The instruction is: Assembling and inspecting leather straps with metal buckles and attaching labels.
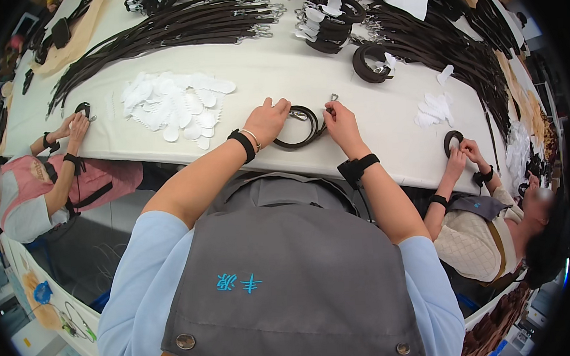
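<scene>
A dark brown strap lies in a loose coil on the white table in front of me. My left hand is closed on the left side of the coil, next to a silver metal clasp inside the ring. To the right, my right hand pinches the strap's other end. Another silver clasp sticks up beyond those fingers. The fingertips of both hands partly cover the strap.
A heap of white scalloped tabs lies left, a smaller pile of tabs right. Long straps and coiled straps fill the far side. Co-workers' hands at left and hands at right handle small coils.
</scene>
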